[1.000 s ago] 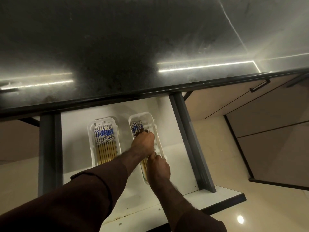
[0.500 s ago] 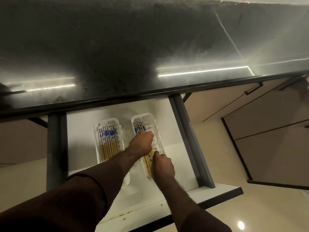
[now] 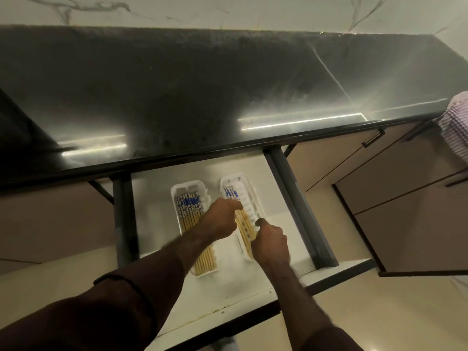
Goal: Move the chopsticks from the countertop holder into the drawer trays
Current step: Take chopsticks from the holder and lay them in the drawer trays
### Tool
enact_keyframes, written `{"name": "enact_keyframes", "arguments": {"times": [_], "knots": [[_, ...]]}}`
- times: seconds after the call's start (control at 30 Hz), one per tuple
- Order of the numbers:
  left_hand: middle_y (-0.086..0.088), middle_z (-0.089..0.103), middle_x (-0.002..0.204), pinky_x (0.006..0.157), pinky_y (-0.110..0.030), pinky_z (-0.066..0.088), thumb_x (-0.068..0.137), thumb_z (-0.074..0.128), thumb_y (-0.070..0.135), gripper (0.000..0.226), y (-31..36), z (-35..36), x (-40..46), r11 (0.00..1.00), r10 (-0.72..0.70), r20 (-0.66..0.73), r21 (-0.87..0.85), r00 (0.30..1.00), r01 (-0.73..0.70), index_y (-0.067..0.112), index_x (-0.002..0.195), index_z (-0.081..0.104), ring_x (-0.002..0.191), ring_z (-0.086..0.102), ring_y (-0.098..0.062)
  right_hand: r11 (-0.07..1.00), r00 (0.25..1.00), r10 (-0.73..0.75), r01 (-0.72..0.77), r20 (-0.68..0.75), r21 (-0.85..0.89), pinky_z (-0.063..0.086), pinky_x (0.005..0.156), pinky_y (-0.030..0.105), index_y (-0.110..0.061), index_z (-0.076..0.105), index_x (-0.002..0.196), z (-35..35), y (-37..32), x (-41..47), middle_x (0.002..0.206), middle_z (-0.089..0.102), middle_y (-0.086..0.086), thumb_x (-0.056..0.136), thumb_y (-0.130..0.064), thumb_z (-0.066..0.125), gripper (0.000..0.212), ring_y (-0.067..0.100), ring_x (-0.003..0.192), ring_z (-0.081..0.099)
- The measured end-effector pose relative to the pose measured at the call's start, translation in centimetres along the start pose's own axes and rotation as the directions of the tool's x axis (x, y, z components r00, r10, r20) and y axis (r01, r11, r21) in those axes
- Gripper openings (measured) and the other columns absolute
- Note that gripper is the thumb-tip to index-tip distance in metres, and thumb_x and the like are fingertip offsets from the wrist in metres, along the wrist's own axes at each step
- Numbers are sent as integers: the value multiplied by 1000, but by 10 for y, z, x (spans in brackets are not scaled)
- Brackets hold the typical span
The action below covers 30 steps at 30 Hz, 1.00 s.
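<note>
A white drawer stands pulled out below the black countertop. Two white trays lie in it side by side. The left tray is filled with tan chopsticks with blue-patterned tops. The right tray holds a few chopsticks along its left side. My left hand is curled over the middle of those chopsticks. My right hand pinches their near ends at the tray's front. No countertop holder is in view.
Dark drawer rails run along both sides. A beige cabinet door stands open on the right. A person's checked sleeve shows at the right edge. White marble wall lies behind the counter.
Both hands stay on the right tray's chopsticks, and my left hand has slid a little toward me. The view has widened, bringing in the wall and the checked sleeve.
</note>
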State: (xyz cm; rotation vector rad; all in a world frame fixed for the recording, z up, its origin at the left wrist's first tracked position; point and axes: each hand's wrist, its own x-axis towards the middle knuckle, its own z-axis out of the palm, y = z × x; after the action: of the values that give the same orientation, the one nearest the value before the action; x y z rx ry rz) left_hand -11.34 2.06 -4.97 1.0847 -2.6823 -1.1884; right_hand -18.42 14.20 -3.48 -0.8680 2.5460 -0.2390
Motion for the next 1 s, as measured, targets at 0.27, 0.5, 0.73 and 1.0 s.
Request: {"name": "enact_keyframes", "arguments": {"times": [0.27, 0.5, 0.73, 1.0], "knots": [[-4, 70, 118, 84, -22, 49, 88, 66, 9, 27, 2, -45, -51, 988, 110, -228, -81, 967, -131, 13, 115, 70, 101, 66, -16, 979, 984, -23, 58, -178, 194, 59, 86, 45, -24, 60, 124, -32, -39, -50, 111, 71, -2, 84, -27, 73, 43, 19, 91, 71], [0, 70, 114, 70, -9, 41, 88, 68, 18, 20, 15, -84, -98, 975, 51, -391, -181, 919, -132, 16, 107, 72, 86, 57, -5, 954, 938, -126, 205, -324, 221, 58, 88, 40, -24, 62, 124, -74, -69, -87, 118, 70, -2, 87, -24, 70, 38, 19, 97, 69], [0, 68, 117, 86, -35, 57, 90, 66, 16, 22, 32, -114, -162, 952, -24, -473, -279, 881, -124, 19, 111, 70, 97, 63, -13, 903, 888, -241, 353, -392, 244, 57, 91, 42, -23, 62, 124, -100, -85, -143, 120, 69, 0, 91, -22, 66, 33, 18, 100, 68], [6, 66, 111, 70, -4, 43, 89, 69, 14, 23, 35, -155, -238, 951, 31, -624, -222, 781, -215, 20, 111, 70, 93, 61, -6, 848, 812, -356, 488, -462, 205, 54, 94, 35, -22, 62, 123, -106, -124, -200, 118, 69, -3, 93, -23, 62, 29, 14, 103, 65]]}}
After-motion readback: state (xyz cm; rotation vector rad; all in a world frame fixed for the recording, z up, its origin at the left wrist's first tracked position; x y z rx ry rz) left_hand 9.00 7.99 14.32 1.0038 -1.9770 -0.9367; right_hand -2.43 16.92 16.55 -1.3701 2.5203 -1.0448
